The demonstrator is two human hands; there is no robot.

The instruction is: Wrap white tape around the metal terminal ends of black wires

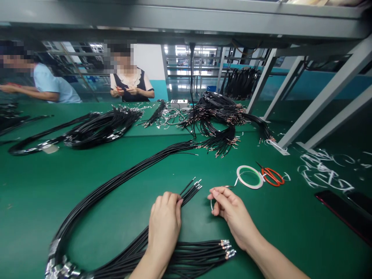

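My left hand (164, 221) is closed around a small bunch of black cables (190, 189) whose metal-tipped ends stick out up and to the right. My right hand (229, 207) pinches the free end of a thin white tape strip that runs back to a white tape roll (249, 177) lying on the green table. Under my left forearm lies another bundle of black cables (200, 252) with metal connector ends pointing right. A long looped bundle of black cables (116, 182) curves off to the left.
Red-handled scissors (272, 176) lie next to the tape roll. Scraps of white tape (322, 172) are scattered at the right, near a dark flat object (343, 211). Piles of black cables (215, 116) cover the far table. Two people sit opposite (130, 83). Grey frame legs (322, 97) slant at right.
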